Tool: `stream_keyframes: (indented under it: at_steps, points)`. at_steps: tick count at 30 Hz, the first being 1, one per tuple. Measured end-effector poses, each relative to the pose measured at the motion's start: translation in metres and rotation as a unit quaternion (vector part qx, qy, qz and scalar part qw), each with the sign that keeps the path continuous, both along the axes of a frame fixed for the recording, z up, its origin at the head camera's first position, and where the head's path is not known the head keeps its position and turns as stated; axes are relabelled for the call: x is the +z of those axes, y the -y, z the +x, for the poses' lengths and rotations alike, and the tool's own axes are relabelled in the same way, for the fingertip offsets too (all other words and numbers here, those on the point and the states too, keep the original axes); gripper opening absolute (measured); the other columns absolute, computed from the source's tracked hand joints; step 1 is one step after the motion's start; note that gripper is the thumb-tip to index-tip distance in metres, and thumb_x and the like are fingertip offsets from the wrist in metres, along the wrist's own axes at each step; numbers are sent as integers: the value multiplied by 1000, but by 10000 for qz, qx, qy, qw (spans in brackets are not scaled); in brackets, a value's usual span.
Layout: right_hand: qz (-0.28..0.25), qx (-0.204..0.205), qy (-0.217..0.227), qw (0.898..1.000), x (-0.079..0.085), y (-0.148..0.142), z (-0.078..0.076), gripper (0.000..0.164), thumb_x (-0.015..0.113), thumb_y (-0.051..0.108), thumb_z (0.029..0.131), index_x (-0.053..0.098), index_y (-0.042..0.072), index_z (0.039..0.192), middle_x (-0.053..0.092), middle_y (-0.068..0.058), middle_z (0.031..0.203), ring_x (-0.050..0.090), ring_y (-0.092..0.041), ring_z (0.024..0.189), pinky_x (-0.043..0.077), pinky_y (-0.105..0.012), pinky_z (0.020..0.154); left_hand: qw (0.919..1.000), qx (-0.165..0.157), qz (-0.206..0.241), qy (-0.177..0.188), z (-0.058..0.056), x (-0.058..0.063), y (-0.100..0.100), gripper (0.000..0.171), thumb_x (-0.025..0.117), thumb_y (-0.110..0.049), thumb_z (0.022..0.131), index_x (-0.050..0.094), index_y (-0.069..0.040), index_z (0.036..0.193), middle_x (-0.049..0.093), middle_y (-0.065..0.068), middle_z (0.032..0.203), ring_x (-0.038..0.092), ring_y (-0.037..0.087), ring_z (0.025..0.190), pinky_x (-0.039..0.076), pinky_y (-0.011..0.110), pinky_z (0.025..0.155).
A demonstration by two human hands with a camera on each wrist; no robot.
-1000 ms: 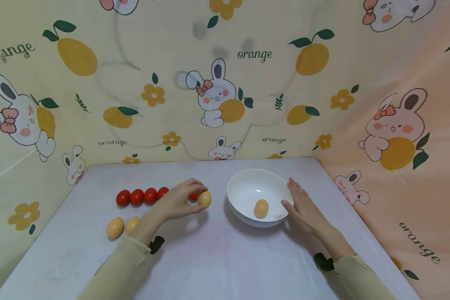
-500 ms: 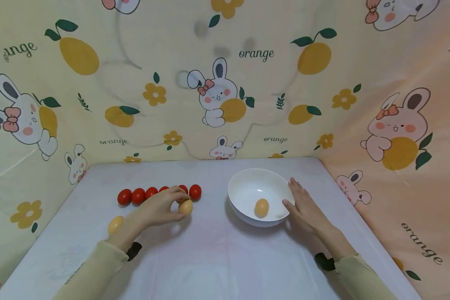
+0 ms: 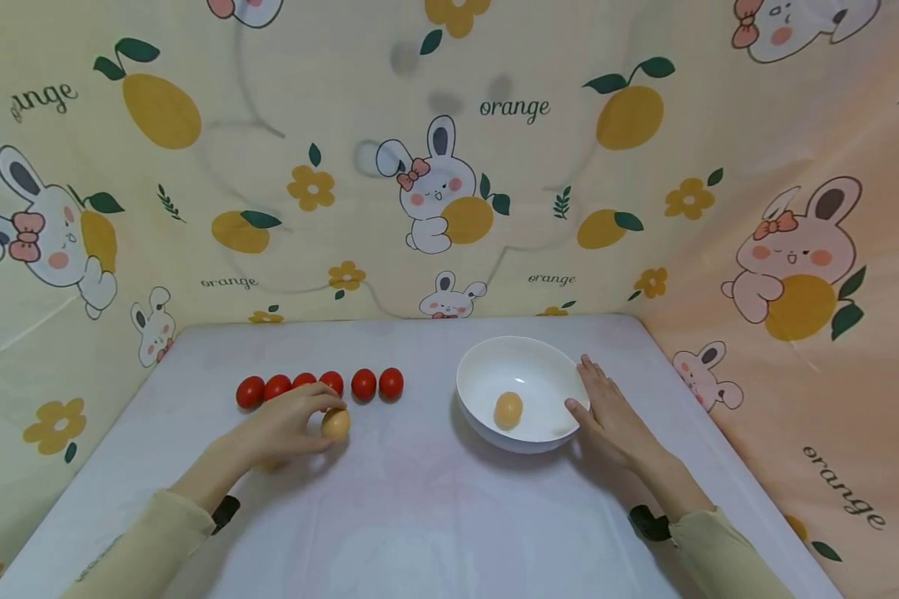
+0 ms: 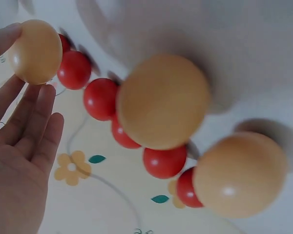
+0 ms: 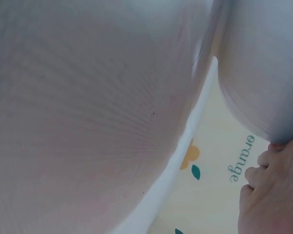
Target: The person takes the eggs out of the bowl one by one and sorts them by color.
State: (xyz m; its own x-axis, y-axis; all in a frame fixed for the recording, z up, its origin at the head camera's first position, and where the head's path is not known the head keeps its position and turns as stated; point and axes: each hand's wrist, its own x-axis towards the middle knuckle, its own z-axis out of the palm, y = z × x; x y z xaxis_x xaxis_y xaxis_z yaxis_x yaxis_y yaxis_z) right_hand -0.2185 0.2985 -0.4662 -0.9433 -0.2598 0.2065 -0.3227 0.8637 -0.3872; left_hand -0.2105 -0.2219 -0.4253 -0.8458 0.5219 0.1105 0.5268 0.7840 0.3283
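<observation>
My left hand (image 3: 294, 423) pinches a light brown egg (image 3: 336, 424) between thumb and fingertips, left of the table's middle. In the left wrist view this egg (image 4: 35, 52) sits at the tips of the fingers. Two more eggs, a nearer one (image 4: 240, 174) and another (image 4: 163, 101), lie beside it there; the forearm mostly hides them in the head view. At the right, a white bowl (image 3: 520, 445) holds one egg (image 3: 508, 410). My right hand (image 3: 616, 416) rests against the bowl's right side, fingers straight and thumb at the rim.
Behind the left hand runs a row of several small, smooth red balls (image 3: 364, 384), like cherry tomatoes. A white cloth covers the table (image 3: 434, 532). A printed curtain (image 3: 330, 125) with rabbits and oranges encloses the back and sides.
My left hand has moved left, away from the bowl, with the egg still pinched, uncovering the right end of the red row. The bowl's egg has shifted slightly left. The right hand stays put.
</observation>
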Motion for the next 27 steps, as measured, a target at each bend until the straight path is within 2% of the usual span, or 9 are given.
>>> stream_keyframes:
  at_steps: [6,10,17,27]
  points:
    - [-82,46,-14,10000,0,0,0,78,45,43,110,17,-8,162,10,-25,171,10,-47,157,13,-63,124,9998,112,-140,36,3,-3,14,37,86,-30,84,76,-19,119,69,-1,123,61,26,118,55,50,99]
    - [-109,50,-58,9999,0,-1,1,78,45,43,110,17,-8,162,11,-26,171,11,-48,156,13,-63,124,9998,35,-175,-66,4,-7,21,36,88,-29,82,77,-20,115,70,-3,118,62,25,113,56,49,96]
    - [-161,61,-135,9998,-1,0,1,77,46,42,110,18,-8,161,12,-26,170,13,-49,155,14,-64,124,9998,149,-159,-20,7,-12,30,37,91,-29,79,77,-21,112,71,-2,115,62,24,111,58,48,93]
    - [-44,11,-10,10000,1,1,2,78,44,43,111,16,-9,161,10,-26,171,12,-49,156,13,-63,124,9998,123,-132,-26,13,-17,40,36,90,-29,79,77,-20,111,71,-1,117,63,25,109,57,49,92]
